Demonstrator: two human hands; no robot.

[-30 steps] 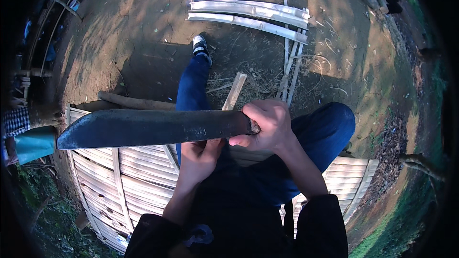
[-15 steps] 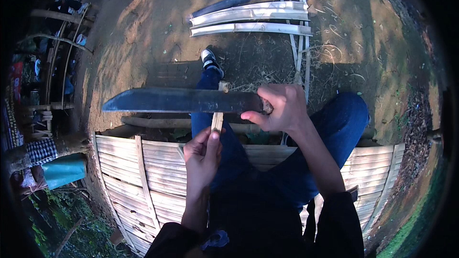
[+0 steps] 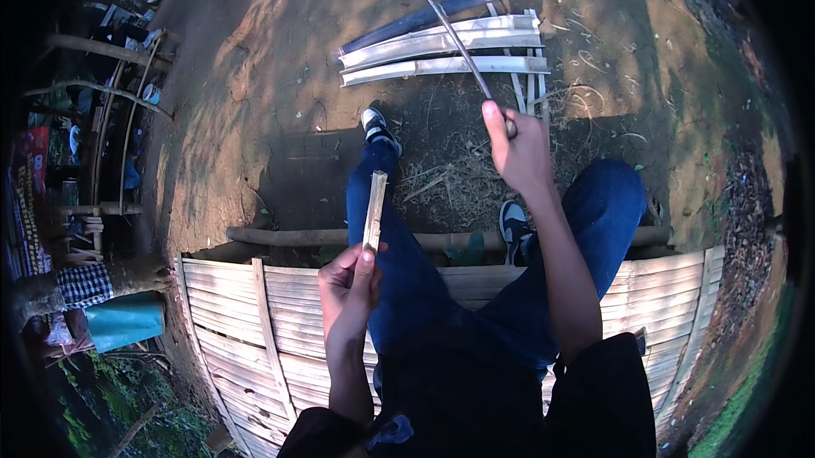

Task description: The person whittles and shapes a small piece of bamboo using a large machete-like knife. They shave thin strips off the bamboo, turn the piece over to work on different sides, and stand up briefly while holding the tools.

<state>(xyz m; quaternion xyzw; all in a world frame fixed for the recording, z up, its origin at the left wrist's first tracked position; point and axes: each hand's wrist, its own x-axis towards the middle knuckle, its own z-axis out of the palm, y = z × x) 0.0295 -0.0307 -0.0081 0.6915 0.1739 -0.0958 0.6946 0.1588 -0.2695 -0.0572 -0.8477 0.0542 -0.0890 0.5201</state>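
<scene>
My left hand [image 3: 350, 281] pinches the lower end of a short, pale stick of split bamboo [image 3: 374, 207], which points up and away above my left thigh. My right hand [image 3: 521, 151] is wrapped round the handle of a machete [image 3: 446, 23]. The long blade is raised and seen almost edge-on as a thin line, slanting away to the upper left. Blade and stick are apart. Most of the handle is hidden inside my fist.
I sit on a bamboo-slat platform [image 3: 229, 314]. A bamboo pole [image 3: 297, 237] runs along its front. Split bamboo lengths [image 3: 441, 66] lie on the dirt ahead, with shavings [image 3: 446, 178] nearer my feet. A teal sheet [image 3: 125, 322] and checked cloth [image 3: 85, 286] are at left.
The machete has swung up off the stick, its blade turning from crosswise to pointing away. My right hand rose slightly; the left still holds the stick, a little lower.
</scene>
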